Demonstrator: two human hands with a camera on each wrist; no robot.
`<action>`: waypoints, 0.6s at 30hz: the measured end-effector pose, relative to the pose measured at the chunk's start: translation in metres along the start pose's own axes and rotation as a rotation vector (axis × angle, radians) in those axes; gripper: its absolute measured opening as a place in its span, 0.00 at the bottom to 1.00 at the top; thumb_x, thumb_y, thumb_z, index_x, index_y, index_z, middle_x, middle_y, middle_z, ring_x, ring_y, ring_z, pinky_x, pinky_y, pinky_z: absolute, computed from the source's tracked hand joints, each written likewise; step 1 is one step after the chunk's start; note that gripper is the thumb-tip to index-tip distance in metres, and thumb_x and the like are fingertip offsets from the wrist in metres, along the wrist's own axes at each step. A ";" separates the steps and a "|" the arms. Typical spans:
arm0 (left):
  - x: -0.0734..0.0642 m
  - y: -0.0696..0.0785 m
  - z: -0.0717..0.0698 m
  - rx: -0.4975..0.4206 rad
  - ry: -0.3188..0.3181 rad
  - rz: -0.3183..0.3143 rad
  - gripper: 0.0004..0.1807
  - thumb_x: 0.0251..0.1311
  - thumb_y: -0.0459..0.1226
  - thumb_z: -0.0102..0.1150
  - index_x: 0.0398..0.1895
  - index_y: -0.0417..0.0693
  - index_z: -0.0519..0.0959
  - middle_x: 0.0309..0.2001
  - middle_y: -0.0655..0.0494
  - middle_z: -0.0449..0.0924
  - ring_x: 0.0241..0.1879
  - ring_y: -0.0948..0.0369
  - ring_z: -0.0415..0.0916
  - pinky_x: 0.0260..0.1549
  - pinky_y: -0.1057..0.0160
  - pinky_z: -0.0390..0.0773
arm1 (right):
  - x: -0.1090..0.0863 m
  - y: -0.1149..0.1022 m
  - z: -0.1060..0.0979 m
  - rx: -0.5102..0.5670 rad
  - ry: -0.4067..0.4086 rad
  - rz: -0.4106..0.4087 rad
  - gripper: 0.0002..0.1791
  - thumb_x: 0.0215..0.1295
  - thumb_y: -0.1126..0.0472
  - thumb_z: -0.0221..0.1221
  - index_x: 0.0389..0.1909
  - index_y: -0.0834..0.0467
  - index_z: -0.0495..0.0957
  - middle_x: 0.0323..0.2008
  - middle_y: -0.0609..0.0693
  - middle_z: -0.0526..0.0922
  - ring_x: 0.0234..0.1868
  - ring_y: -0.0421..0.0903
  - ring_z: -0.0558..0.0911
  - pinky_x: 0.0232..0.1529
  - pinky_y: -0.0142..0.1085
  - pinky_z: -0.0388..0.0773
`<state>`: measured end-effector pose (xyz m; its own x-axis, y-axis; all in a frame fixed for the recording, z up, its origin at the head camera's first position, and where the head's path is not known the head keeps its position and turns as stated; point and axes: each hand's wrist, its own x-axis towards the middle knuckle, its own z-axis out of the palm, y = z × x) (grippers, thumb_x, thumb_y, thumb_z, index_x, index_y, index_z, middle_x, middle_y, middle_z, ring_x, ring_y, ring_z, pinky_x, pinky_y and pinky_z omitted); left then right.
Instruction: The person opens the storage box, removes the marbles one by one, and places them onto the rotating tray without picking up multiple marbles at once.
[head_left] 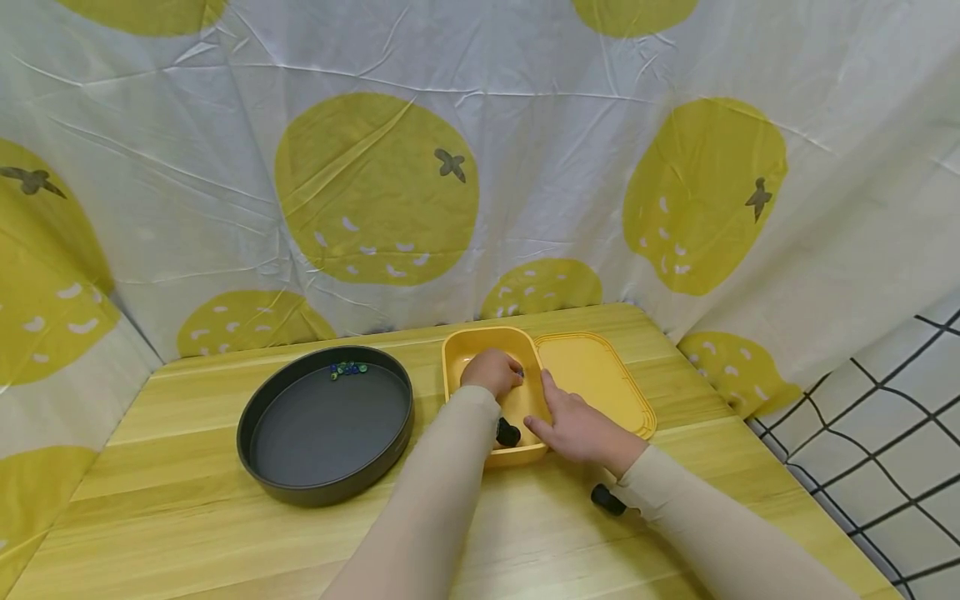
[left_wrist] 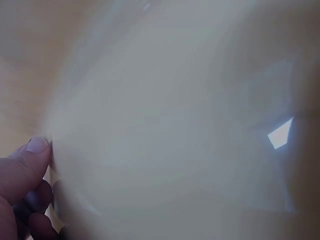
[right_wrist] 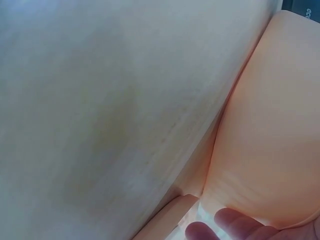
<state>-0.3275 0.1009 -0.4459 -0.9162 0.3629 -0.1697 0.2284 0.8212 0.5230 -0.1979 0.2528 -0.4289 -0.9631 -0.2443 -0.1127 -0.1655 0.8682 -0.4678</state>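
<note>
A yellow rectangular box (head_left: 455, 340) stands without its lid near the back of the table. My left hand (head_left: 491, 372) reaches down into it, fingers curled, and pinches a small bluish bead (head_left: 520, 372) that barely shows at the fingertips. In the left wrist view, the thumb (left_wrist: 27, 165) bends against the curled fingers beside a blurred, shiny surface. My right hand (head_left: 573, 425) steadies the box's right side with fingers extended and the thumb over the rim. Several blue and green glass beads (head_left: 348, 369) lie in a round dark grey pan (head_left: 326, 433) to the left.
The yellow lid (head_left: 600, 379) lies flat on the table, right of the box. Behind the wooden table (head_left: 202, 533) hangs a white curtain (head_left: 525, 167) with yellow fruit prints. A black wire grid (head_left: 877, 450) stands along the right side.
</note>
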 end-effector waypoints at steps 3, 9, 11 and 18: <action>0.000 0.000 0.000 0.002 0.002 0.008 0.14 0.70 0.45 0.68 0.57 0.65 0.89 0.58 0.67 0.88 0.62 0.58 0.82 0.62 0.56 0.80 | 0.000 0.001 0.000 -0.001 0.003 -0.005 0.50 0.82 0.44 0.51 0.83 0.72 0.36 0.80 0.72 0.58 0.76 0.73 0.65 0.75 0.62 0.66; -0.001 -0.001 -0.002 0.000 0.010 0.021 0.13 0.70 0.44 0.67 0.54 0.64 0.90 0.57 0.67 0.89 0.60 0.58 0.83 0.61 0.58 0.80 | 0.001 -0.001 0.000 -0.003 0.005 -0.008 0.51 0.82 0.44 0.52 0.83 0.72 0.36 0.79 0.72 0.58 0.76 0.73 0.66 0.74 0.62 0.66; -0.002 0.000 -0.004 -0.001 0.010 0.027 0.12 0.71 0.44 0.67 0.54 0.64 0.90 0.57 0.66 0.89 0.60 0.59 0.83 0.61 0.58 0.80 | 0.001 -0.002 -0.001 0.001 0.006 -0.008 0.51 0.81 0.44 0.52 0.83 0.72 0.37 0.79 0.73 0.59 0.76 0.73 0.66 0.74 0.62 0.66; -0.018 0.013 -0.029 0.030 0.032 0.072 0.16 0.75 0.49 0.61 0.60 0.63 0.87 0.59 0.65 0.88 0.58 0.59 0.84 0.56 0.59 0.83 | 0.000 0.000 -0.002 -0.020 -0.004 0.005 0.51 0.81 0.43 0.52 0.83 0.72 0.36 0.79 0.73 0.59 0.75 0.72 0.67 0.74 0.62 0.67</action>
<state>-0.3177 0.0918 -0.4119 -0.9069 0.4079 -0.1056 0.3037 0.8064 0.5074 -0.1981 0.2539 -0.4270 -0.9630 -0.2416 -0.1190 -0.1646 0.8778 -0.4499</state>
